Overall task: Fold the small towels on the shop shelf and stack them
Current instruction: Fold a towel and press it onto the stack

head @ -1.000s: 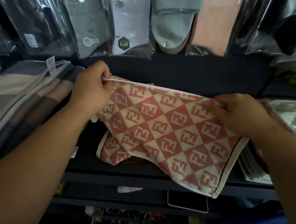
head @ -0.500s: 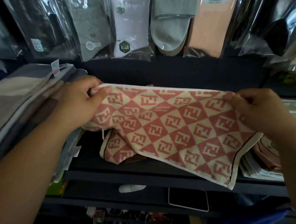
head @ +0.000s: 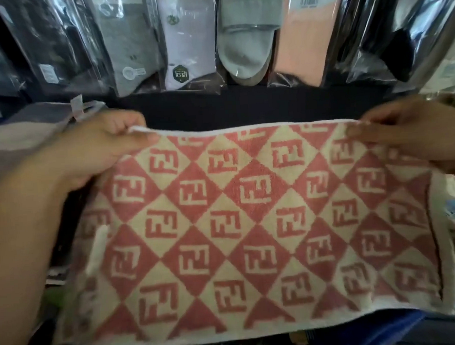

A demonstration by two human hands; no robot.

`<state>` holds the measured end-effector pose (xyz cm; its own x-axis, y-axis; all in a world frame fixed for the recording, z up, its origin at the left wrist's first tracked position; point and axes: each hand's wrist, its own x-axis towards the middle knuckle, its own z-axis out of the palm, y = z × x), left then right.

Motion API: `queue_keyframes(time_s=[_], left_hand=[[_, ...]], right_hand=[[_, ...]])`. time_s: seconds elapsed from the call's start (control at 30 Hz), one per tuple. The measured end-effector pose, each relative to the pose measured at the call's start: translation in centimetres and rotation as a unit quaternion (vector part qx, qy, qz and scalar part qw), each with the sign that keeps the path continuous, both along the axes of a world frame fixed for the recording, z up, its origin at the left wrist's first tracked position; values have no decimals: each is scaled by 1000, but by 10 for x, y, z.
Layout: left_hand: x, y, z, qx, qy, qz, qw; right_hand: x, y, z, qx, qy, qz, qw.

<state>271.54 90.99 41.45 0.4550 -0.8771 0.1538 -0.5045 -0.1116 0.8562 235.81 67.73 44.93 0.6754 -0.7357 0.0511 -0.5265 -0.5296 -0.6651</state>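
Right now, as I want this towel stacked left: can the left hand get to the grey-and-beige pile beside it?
Probably yes: the pile lies right beside the left hand, nothing between them. But that hand pinches the top corner of the towel, so it would carry the towel along.

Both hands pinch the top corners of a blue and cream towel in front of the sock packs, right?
No: the head view shows a red and cream towel, not blue. Left hand and right hand pinch its top corners before the sock packs.
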Motion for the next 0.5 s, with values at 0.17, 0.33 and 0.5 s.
queue_keyframes(time_s=[0.17, 0.33, 0.5], left_hand=[[14, -36, -67, 161, -304, 67, 937], [18, -53, -113, 113, -365, 124, 916], [11, -47, -121, 83, -367, 155, 914]], right_hand=[[47, -27, -50, -160, 147, -48, 975], [82, 0, -98, -287, 225, -56, 929], [108, 56, -147, -195, 227, 159, 941]])
